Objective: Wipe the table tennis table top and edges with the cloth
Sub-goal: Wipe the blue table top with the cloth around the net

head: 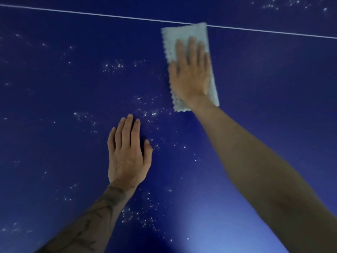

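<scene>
right hand: flat on cloth, fingers straight, pressing it down
cloth: pale folded rectangle, far end touching white line
left hand: flat on table top, fingers straight, near side of cloth
table top: dark blue, white specks scattered left of cloth

Right hand flat, palm down, fingers straight, slightly blurred; right arm stretched forward. Left hand flat, fingers straight; left forearm tattooed.
</scene>
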